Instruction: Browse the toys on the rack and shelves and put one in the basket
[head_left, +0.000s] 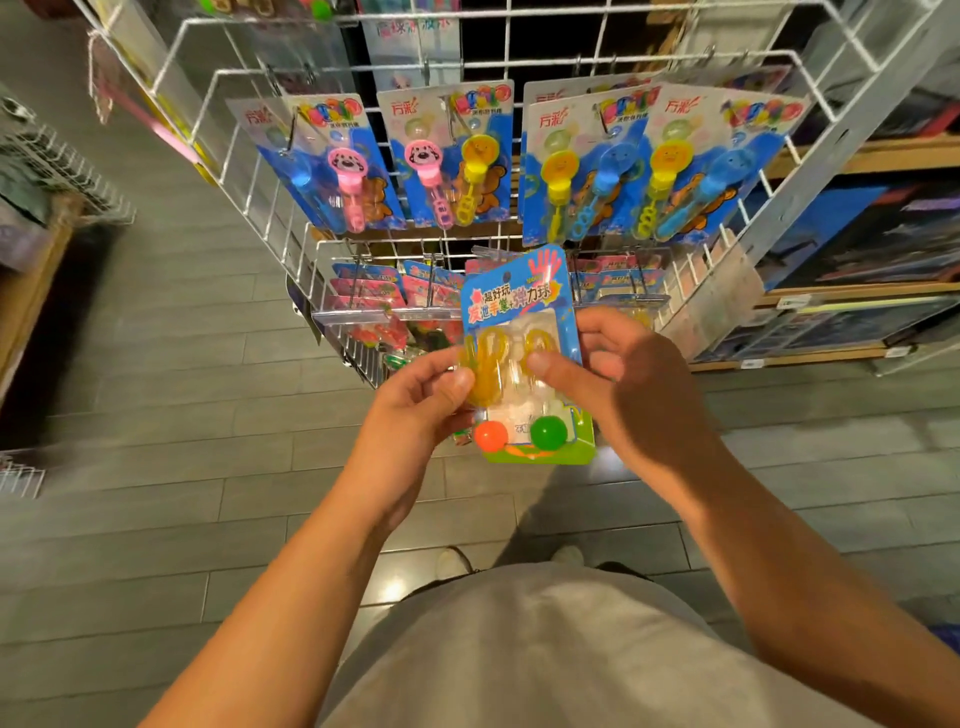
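Observation:
I hold a blue and green blister card toy pack (519, 296) in front of the white wire rack (249, 171). Sealed in the pack are yellow sticky hands, an orange ball (491, 435) and a green ball (548, 431). My left hand (415, 410) pinches the pack's left edge, thumb on the front. My right hand (628, 379) grips its right edge, thumb pressing the clear blister. No basket is in view.
Bubble wand packs (441, 166) hang in a row on the rack's upper hooks. More small toy packs (369, 291) hang on the lower row behind the held pack. Wooden shelves with boxed goods (857, 244) stand at the right, a wire bin (62, 176) at the left. Grey floor planks below.

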